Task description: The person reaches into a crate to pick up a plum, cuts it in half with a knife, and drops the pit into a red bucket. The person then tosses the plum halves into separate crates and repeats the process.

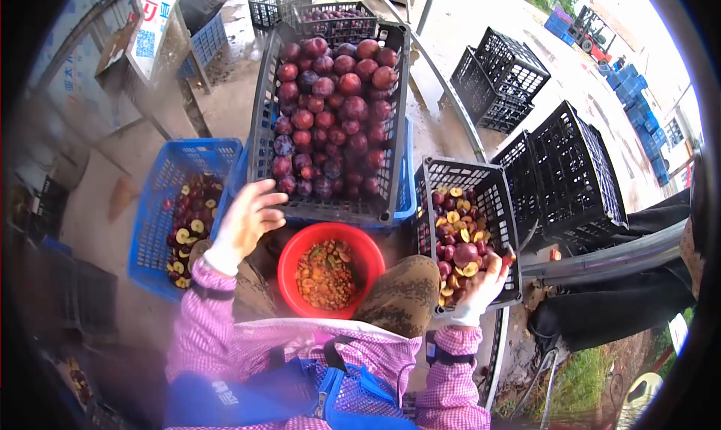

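My left hand (251,221) is at the lower left corner of a black crate (390,211) heaped with whole plums (338,92). Its fingers are spread and nothing shows in them. Over a smaller black crate (514,272) on the right, my right hand (484,281) is closed around what looks like a red-handled knife (510,259). Cut plum halves (453,218) with yellow flesh lie in that crate. A large plum (466,255) is close to the right fingertips; whether they touch it I cannot tell. Between my knees stands a red basin (289,291) with plum pits and scraps (325,276).
A blue crate (146,242) with more halved plums stands at the left. Black crates (574,175) are stacked at the right, with others (499,81) behind. A metal rail (458,103) runs along the right side. Blue crates (638,111) and a forklift (589,36) are far off.
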The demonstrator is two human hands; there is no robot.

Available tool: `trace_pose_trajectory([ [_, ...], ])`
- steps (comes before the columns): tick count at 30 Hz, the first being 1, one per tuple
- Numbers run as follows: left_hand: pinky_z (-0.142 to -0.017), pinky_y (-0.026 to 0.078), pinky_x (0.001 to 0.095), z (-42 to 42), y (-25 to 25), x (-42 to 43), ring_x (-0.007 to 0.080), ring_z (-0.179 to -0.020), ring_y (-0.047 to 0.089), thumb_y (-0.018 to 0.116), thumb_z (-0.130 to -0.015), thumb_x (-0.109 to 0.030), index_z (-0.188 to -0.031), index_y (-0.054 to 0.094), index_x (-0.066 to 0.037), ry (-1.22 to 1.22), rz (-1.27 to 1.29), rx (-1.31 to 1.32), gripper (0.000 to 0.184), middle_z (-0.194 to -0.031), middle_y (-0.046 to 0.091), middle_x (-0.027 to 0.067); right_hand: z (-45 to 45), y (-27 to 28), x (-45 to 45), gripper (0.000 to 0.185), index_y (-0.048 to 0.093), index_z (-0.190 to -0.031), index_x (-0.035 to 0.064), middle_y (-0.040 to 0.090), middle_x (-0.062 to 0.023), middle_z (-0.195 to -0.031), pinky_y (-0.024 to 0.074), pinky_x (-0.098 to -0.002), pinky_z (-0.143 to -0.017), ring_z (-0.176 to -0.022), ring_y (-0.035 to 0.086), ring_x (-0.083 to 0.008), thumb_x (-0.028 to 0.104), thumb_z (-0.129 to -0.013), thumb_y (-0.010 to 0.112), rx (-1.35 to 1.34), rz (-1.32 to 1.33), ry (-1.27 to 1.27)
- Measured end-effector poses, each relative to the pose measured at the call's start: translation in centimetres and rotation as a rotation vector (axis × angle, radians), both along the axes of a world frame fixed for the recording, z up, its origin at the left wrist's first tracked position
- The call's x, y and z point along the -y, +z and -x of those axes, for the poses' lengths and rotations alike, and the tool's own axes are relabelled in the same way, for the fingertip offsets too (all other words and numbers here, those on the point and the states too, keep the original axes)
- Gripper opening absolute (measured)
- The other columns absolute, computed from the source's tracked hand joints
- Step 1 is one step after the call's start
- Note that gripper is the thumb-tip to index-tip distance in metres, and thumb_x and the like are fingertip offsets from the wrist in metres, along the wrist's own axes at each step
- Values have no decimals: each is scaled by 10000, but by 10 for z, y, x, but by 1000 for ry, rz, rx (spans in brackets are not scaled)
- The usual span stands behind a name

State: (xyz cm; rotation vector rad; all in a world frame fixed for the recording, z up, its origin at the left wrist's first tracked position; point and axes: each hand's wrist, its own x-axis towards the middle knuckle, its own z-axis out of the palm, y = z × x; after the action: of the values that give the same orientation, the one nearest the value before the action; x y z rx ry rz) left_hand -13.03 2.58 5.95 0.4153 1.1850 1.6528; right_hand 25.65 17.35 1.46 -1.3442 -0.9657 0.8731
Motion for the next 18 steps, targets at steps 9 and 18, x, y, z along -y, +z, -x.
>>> trace_pose_trajectory([
  [9, -781, 477, 455, 43, -123, -147, 362, -911, 581, 623, -748, -255, -1121, 572, -88, -236, 532, -1758, 412, -991, 567, 188, 30, 3, 44, 205, 561, -833, 94, 400, 78, -570, 223, -197, -398, -433, 301, -9, 266, -905, 476, -184, 298, 236],
  [18, -665, 486, 341, 76, -139, -134, 252, -771, 608, 528, -781, -31, -1108, 543, -45, -268, 390, -1345, 328, -845, 619, 150, 62, -12, 62, 233, 562, -893, 90, 409, 75, -551, 241, -170, -368, -407, 316, -3, 302, -951, 484, -248, 379, 439],
])
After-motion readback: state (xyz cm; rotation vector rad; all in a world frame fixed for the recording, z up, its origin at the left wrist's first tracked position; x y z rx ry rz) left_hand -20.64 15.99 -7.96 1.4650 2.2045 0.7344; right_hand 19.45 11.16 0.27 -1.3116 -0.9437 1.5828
